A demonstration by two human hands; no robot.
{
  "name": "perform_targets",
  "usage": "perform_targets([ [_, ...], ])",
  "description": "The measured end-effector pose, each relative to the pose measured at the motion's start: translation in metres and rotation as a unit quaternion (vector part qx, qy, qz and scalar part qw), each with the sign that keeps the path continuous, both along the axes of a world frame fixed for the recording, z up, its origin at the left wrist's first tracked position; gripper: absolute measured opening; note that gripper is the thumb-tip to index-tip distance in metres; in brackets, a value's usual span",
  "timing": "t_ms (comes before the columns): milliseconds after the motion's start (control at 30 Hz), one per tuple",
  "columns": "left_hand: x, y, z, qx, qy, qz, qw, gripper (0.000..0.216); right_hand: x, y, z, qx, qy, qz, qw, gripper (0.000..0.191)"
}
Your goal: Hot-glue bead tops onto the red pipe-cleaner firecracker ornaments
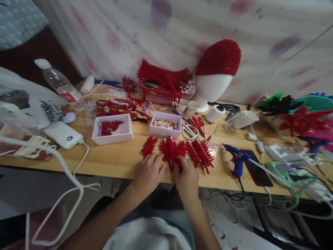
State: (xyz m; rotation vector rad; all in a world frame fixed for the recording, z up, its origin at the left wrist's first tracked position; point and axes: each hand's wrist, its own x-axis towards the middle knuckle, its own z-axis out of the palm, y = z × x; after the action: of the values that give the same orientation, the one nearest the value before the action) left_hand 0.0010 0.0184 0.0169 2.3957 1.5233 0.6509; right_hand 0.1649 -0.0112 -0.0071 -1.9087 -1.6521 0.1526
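Several red, leaf-shaped pipe-cleaner pieces (170,148) lie in a row at the table's front, with small beads at their tips. Over the lower end of the leftmost red piece (149,146) rests my left hand (148,171), fingers extended and thumb apart. My right hand (186,175) has its fingers curled round the lower end of a middle red piece; the fingertips are partly hidden. To its right, red pieces with strings of white beads (200,152) lie side by side. Behind them are white-handled scissors (190,132) and a box of beads (165,131).
Another box (112,137) holds red parts. A blue glue gun (236,158) and phone (256,168) lie right, among cables. Behind stand a red basket (158,96), a foam head with red cap (213,85) and a thread spool (215,114). A bottle (61,86) stands left.
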Motion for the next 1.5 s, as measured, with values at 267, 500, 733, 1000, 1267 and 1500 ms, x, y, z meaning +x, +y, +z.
perform_targets([
  [267, 0.025, 0.004, -0.007, -0.156, -0.295, 0.027, 0.943, 0.037, 0.007, -0.007, -0.002, 0.057, 0.275, -0.063, 0.958, 0.021],
  [500, 0.023, -0.013, -0.007, -0.339, -0.617, 0.141, 0.696, 0.040, 0.006, -0.007, -0.006, 0.042, 0.263, -0.072, 0.961, 0.022],
  [733, 0.031, -0.004, 0.004, -0.407, -0.637, 0.125, 0.643, 0.038, -0.002, -0.004, -0.005, 0.029, 0.297, -0.042, 0.953, 0.020],
  [1000, 0.027, -0.003, -0.011, -0.185, -0.314, 0.024, 0.931, 0.030, -0.007, -0.002, -0.002, 0.018, 0.340, -0.020, 0.940, 0.019],
  [1267, 0.027, -0.010, -0.020, -0.177, -0.460, 0.065, 0.868, 0.033, -0.028, 0.001, 0.000, 0.010, 0.482, 0.020, 0.876, 0.014],
  [1500, 0.013, -0.004, -0.026, -0.189, -0.509, 0.098, 0.834, 0.037, -0.039, -0.009, 0.007, 0.004, 0.423, 0.052, 0.905, 0.017],
])
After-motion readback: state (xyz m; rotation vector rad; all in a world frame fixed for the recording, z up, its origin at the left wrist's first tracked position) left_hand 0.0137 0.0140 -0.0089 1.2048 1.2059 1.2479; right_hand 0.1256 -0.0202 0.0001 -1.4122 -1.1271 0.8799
